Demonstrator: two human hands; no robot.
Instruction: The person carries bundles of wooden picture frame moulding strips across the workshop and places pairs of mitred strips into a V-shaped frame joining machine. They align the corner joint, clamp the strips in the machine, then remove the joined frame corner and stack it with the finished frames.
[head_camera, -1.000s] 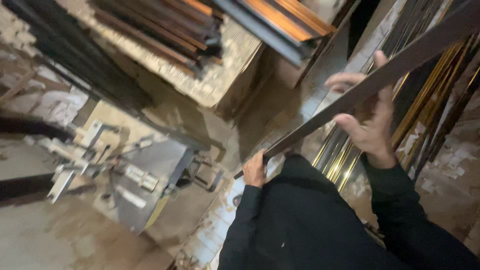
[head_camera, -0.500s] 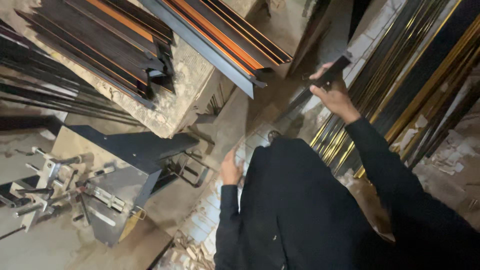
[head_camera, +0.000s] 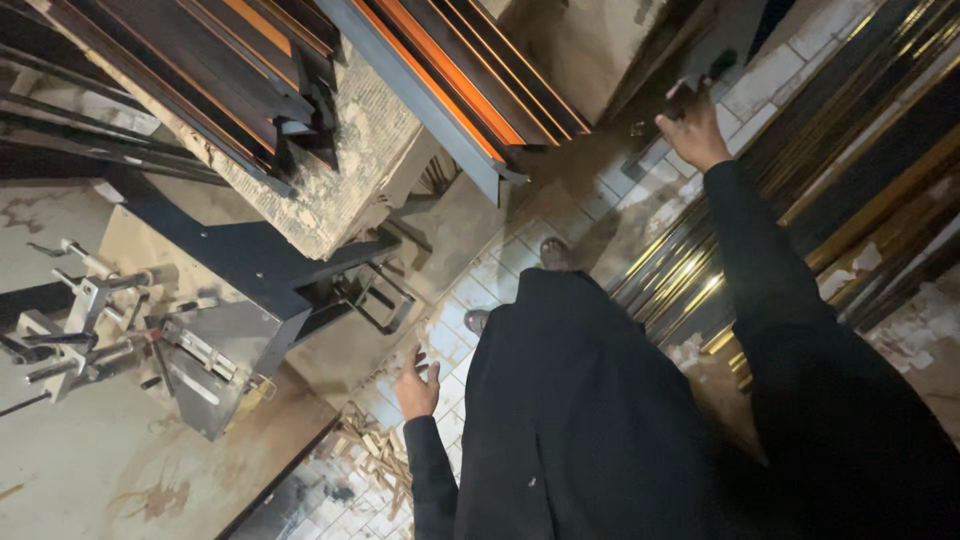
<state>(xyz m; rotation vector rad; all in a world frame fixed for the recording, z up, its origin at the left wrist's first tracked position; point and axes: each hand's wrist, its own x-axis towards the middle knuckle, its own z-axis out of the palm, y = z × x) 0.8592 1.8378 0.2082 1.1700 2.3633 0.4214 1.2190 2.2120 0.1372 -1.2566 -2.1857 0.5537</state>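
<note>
My right hand (head_camera: 690, 128) is stretched forward and shut around the end of a dark metal strip (head_camera: 700, 85), close to the bundle of gold and dark profiles (head_camera: 700, 280) lying along the right. Most of the strip is lost against the dark background. My left hand (head_camera: 415, 385) hangs low beside my black top, fingers apart, holding nothing. It hovers over the tiled floor (head_camera: 500, 270), near the corner of the workbench.
A workbench (head_camera: 120, 470) at the left carries a metal clamping jig (head_camera: 110, 330). Stacks of dark and orange-lined profiles (head_camera: 450, 90) rest on a rough block (head_camera: 350, 160) above it. Small wood offcuts (head_camera: 372, 450) litter the floor. My shoes (head_camera: 553, 250) show below.
A second ago both hands held the long dark strip. My left hand has let go and dropped to my side; my right hand has pushed the strip forward, away from me.
</note>
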